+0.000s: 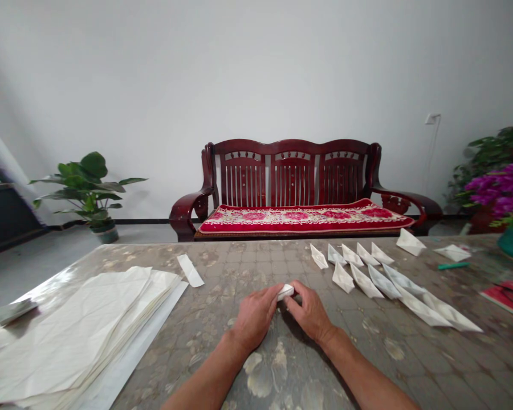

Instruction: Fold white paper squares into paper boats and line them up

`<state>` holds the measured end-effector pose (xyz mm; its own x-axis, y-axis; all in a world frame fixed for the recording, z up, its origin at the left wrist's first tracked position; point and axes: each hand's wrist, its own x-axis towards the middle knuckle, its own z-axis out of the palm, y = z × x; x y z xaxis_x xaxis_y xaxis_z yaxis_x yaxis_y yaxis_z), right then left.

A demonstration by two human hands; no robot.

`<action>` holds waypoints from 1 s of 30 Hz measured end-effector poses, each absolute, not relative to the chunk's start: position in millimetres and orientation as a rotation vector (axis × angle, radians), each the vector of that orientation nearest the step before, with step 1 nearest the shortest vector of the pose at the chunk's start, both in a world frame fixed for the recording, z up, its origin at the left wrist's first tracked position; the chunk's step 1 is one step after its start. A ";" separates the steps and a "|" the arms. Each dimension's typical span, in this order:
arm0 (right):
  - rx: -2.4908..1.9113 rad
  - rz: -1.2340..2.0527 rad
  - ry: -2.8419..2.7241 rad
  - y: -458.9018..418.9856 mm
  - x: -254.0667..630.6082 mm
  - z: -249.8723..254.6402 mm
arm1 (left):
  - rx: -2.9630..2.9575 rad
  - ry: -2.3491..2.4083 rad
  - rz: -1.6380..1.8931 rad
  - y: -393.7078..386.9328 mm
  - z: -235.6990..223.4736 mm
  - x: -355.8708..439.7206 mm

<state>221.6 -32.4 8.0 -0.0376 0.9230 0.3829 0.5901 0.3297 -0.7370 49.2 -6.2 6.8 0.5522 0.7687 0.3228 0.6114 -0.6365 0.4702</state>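
Tightly pinched between the fingers of the left hand point(254, 318) and the right hand point(308, 312), pressed close together, a small folded white paper point(285, 292) over the patterned tabletop point(367, 364), beside rows of paper boats point(367, 273), well apart from a stack of creased paper sheets point(81, 336).

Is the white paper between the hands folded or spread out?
Folded. The small white paper piece between the left hand and right hand forms a narrow, creased bundle, unlike the large white sheets stacked nearby.
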 end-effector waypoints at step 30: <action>-1.520 0.284 -1.777 -27.1 219.5 4.0 | 2.166 1.354 1.047 -3.4 2.2 58.9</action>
<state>219.5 -27.1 4.0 0.0039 0.9161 0.4009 0.7455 0.2645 -0.6118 58.9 -3.4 2.2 0.2591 0.8830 0.3915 0.6010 -0.4647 0.6503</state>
